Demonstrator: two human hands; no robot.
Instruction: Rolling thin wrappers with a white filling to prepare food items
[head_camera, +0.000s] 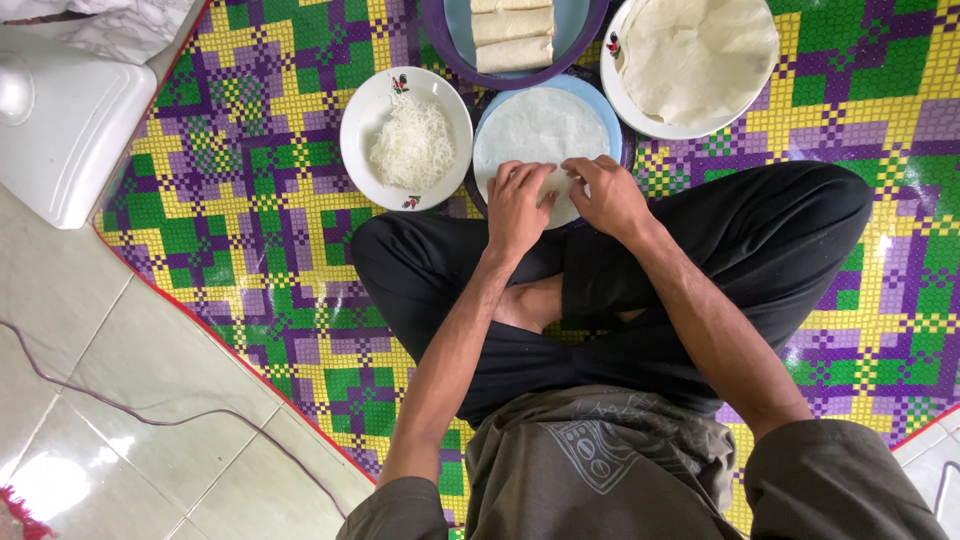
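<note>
1. Dead centre: a thin white wrapper sheet (537, 130) lies flat on a blue plate (600, 105), just in front of the person's crossed legs.
2. Left hand (517, 205) is down on the sheet's near edge, fingers curled over it and pinching the rim. Right hand (605, 192) sits just beside it on the same edge, fingertips pressing the wrapper. Both hands are grasping the near lip of the sheet; what lies under the fingers is hidden.
3. The far half of the sheet is bare and flat, open room right up to the plate's far rim.
4. Just left, touching the blue plate's side, a white bowl (358, 115) holds a heap of shredded white strands (412, 145).
5. Beyond, at the top edge, a purple tray (436, 35) carries finished rolls (513, 40) stacked side by side.
6. Top right, a white plate (625, 100) bears a pile of spare wrappers (697, 55), near the blue plate's rim.
7. Everything rests on a chequered mat (250, 200) in green, purple and yellow, with free space to the left.
8. Past the mat's red edge: pale floor tiles (130, 400), a thin cable (150, 418) and a white appliance (60, 130).
</note>
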